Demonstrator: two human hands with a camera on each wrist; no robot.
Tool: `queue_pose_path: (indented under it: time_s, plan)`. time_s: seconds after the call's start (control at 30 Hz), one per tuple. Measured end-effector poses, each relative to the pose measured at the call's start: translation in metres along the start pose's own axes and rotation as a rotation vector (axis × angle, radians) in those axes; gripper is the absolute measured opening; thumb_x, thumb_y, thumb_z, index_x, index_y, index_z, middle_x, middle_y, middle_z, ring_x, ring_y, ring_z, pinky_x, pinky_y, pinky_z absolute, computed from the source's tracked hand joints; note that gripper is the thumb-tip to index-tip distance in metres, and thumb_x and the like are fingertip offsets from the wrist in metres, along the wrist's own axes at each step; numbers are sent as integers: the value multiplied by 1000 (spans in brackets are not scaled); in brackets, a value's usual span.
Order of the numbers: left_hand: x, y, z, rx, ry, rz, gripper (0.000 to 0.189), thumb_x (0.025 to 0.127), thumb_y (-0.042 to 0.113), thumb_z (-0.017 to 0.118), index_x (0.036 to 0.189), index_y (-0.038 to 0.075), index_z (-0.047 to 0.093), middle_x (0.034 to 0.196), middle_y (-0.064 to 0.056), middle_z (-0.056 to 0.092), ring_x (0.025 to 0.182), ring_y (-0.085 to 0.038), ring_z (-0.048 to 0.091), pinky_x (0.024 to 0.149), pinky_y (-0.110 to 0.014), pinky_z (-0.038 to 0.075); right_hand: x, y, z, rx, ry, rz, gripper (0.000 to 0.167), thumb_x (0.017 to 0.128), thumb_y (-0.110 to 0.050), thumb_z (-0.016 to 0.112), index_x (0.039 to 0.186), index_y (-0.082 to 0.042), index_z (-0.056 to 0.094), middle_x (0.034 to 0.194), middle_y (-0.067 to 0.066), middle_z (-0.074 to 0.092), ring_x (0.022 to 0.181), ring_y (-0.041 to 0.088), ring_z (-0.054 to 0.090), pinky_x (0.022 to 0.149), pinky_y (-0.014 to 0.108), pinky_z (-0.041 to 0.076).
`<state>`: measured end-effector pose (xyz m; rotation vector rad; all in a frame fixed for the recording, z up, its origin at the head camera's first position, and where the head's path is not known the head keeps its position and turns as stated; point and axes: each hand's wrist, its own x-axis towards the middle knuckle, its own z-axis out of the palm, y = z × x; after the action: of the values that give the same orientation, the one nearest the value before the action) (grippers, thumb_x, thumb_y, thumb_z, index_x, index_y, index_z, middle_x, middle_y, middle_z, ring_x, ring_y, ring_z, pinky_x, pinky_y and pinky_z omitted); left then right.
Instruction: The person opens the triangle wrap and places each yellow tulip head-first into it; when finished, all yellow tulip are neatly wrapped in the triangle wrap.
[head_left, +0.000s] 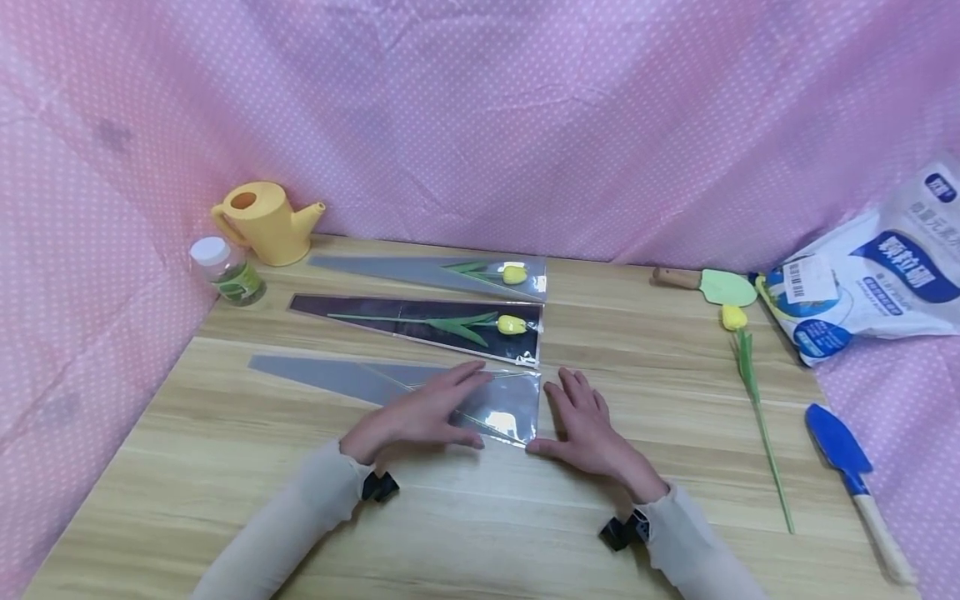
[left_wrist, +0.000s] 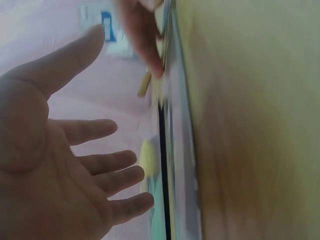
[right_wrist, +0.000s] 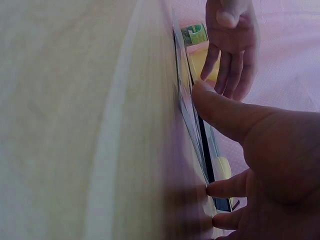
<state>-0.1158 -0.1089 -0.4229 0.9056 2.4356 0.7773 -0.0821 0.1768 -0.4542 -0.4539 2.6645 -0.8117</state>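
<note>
Nearest me on the wooden table lies a grey, see-through tapered flower sleeve (head_left: 318, 377) with gold lines, its wide end to the right. My left hand (head_left: 435, 408) is over this sleeve, fingers spread and palm facing inward in the left wrist view. At the wide end is my right hand (head_left: 588, 425), fingers extended and thumb tip right at the near corner. Behind it, a black sleeve (head_left: 352, 305) carries a yellow tulip (head_left: 512, 325). A further grey sleeve (head_left: 390, 273) at the back also carries a yellow tulip (head_left: 514, 274).
At the back left stand a yellow watering can (head_left: 273, 225) and a white-lidded jar (head_left: 238, 279). To the right lie a loose yellow tulip (head_left: 750, 383), a green-bladed trowel (head_left: 723, 287), a blue trowel (head_left: 840, 442) and a white printed bag (head_left: 885, 275). Pink dotted cloth (head_left: 480, 125) hangs behind.
</note>
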Motion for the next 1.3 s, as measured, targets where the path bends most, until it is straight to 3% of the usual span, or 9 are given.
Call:
queue_pose_path:
  time_s: [0.2, 0.57, 0.77, 0.97, 1.13, 1.3]
  plan:
    - [-3, 7, 7, 32, -109, -32, 102, 83, 50, 76, 160, 12, 21, 170, -12, 8, 159, -31, 6, 127, -55, 12, 0, -3, 1, -10, 17, -3, 93, 84, -54, 73, 152, -3, 37, 166, 25, 11, 154, 49, 4, 119, 72, 7]
    - [-7, 10, 7, 53, -192, -87, 100, 85, 50, 74, 160, 12, 20, 171, -9, 6, 159, -30, 5, 128, -53, 11, 3, -7, 2, -70, 29, 38, 94, 81, -53, 77, 151, -4, 37, 166, 24, 13, 154, 48, 7, 115, 76, 8]
    - [-7, 11, 8, 125, -223, -74, 95, 86, 46, 75, 158, 7, 26, 170, -11, 7, 159, -30, 4, 129, -51, 10, 5, -9, 3, -107, 48, 52, 91, 81, -51, 77, 149, -5, 39, 166, 24, 16, 153, 49, 11, 113, 78, 10]
    - [-6, 12, 10, 149, -245, -58, 93, 87, 45, 74, 158, 6, 27, 170, -12, 7, 159, -30, 3, 129, -51, 12, 8, -14, 9, -172, 117, 67, 84, 81, -53, 77, 144, -6, 46, 161, 26, 27, 149, 49, 23, 110, 80, 20]
    - [-6, 13, 12, 157, -243, -43, 93, 87, 44, 74, 157, 5, 27, 170, -13, 7, 159, -31, 4, 128, -51, 13, 8, -19, 10, -164, 158, 100, 76, 83, -55, 74, 136, -4, 53, 149, 23, 42, 137, 43, 38, 106, 69, 33]
    - [-4, 14, 14, 159, -241, -37, 92, 88, 44, 73, 157, 5, 28, 170, -13, 8, 159, -31, 4, 128, -52, 13, 8, -20, 2, 37, 96, 121, 69, 89, -52, 70, 137, -3, 57, 137, 16, 50, 119, 30, 46, 98, 49, 42]
